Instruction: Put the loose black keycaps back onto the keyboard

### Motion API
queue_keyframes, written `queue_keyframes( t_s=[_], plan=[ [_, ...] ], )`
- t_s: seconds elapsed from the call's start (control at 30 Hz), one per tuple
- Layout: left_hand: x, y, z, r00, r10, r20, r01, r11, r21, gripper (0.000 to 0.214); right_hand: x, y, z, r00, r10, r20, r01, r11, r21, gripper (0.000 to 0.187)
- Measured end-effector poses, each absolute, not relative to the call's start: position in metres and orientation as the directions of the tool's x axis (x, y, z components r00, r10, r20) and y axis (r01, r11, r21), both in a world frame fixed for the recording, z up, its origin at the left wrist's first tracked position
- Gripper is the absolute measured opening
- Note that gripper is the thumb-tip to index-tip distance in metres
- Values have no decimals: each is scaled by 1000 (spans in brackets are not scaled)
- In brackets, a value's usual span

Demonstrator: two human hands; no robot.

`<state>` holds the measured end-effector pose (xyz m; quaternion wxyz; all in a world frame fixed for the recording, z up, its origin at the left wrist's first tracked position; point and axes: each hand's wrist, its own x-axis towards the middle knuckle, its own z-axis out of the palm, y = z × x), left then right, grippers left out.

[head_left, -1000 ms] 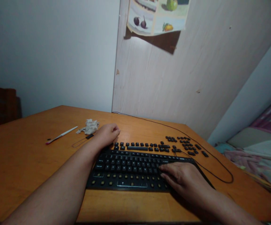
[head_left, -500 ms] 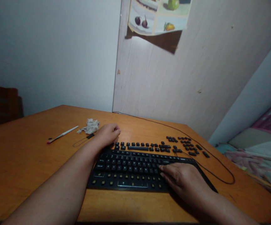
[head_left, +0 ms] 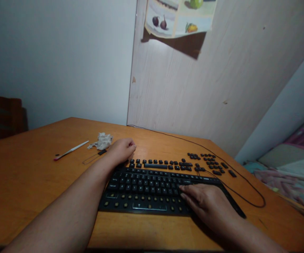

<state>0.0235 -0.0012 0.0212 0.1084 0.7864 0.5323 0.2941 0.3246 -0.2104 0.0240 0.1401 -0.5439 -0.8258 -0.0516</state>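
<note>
A black keyboard (head_left: 146,189) lies on the table, its lower rows stripped of keycaps so the bare key stems show. My right hand (head_left: 207,200) rests over its right part, fingers pressed together and fingertips down at the keys right of the letter block. Whatever is under those fingertips is hidden. Beyond the keyboard's back left corner, my left hand (head_left: 123,149) lies curled closed on the table, and the inside of its fingers cannot be seen. Behind the keyboard, loose keycaps (head_left: 161,162) stand in rows, with a long space bar (head_left: 156,166) among them.
More loose keycaps (head_left: 212,163) lie at the back right, beside a looping black cable (head_left: 246,203). To the left are a crumpled pale cloth or tissue (head_left: 103,141), a keycap puller with wire loops (head_left: 101,152), a white brush-like stick (head_left: 73,150) and a small dark piece (head_left: 57,155).
The camera view has shifted very slightly. Both hands keep nearly the same place and pose, and the keyboard and loose keycaps look unmoved.
</note>
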Motion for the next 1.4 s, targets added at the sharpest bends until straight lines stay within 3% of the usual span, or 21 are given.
queue_keyframes(
  t_s=[0.7, 1.07, 1.4],
  plan=[
    [24, 0, 21, 256, 902, 347, 768, -408, 493, 27, 321, -214, 25, -347, 896, 276, 932, 363, -8, 29],
    [24, -1, 22, 263, 899, 349, 777, -412, 476, 30, 329, -214, 18, -262, 922, 284, 938, 313, -149, 30],
    [24, -3, 24, 269, 895, 357, 788, -417, 453, 30, 324, -217, 19, -325, 899, 293, 935, 353, -45, 31]
  ],
)
